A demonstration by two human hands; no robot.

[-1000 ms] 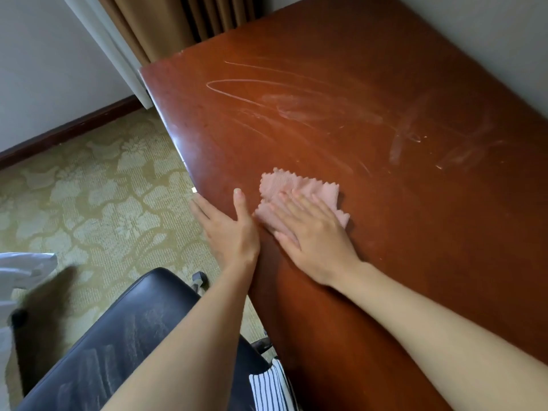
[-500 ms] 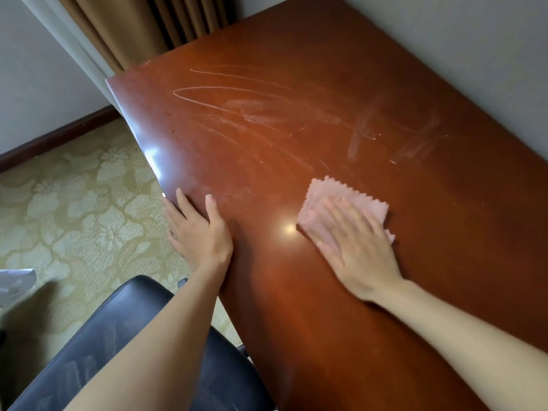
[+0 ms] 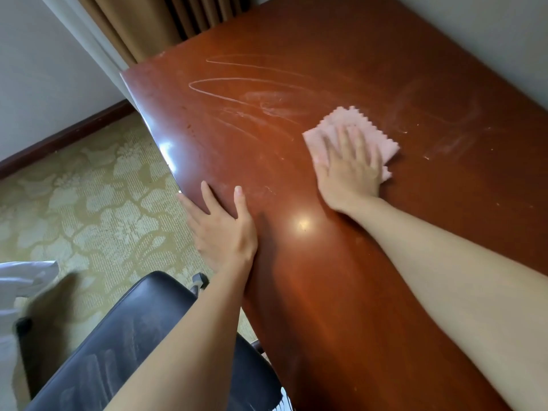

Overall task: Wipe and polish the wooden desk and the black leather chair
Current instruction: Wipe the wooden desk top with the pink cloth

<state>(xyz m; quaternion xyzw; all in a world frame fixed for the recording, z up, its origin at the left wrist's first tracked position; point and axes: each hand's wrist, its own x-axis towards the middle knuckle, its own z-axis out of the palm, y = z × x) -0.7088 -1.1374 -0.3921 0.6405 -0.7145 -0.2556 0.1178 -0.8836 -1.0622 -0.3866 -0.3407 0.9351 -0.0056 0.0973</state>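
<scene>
while the right hand (image 3: 350, 170) lies flat with fingers spread on the pink cloth (image 3: 360, 121), pressing it to the wooden desk (image 3: 326, 292) near the middle of the top, nothing curls round the cloth: downward pressure alone holds it. the left hand (image 3: 222, 229) rests open on the desk's edge that faces the black leather chair (image 3: 124, 345), fingers straight, holding nothing. the cloth is small, folded into a few layers, soft and fleecy, with zigzag pinked edges. it looks light and limp, so i judge it will bunch or slide out from under the palm unless the whole hand bears on it; a flat palm over its centre is the best hold. the desk is stiff and heavy. its reddish-brown varnish is smooth and glossy, throwing 1 bright glare spot between the 2 forearms, and it looks slick enough for the cloth to glide. pale looping smears (image 3: 252, 93) and dusty streaks lie on the desk's far half, beyond the cloth and to both sides of it, so that part looks yet to be polished. the chair, low beside the desk's near edge, is padded and faintly creased, with greyish streaks on the leather; it should give under pressure and want a lighter touch.
</scene>
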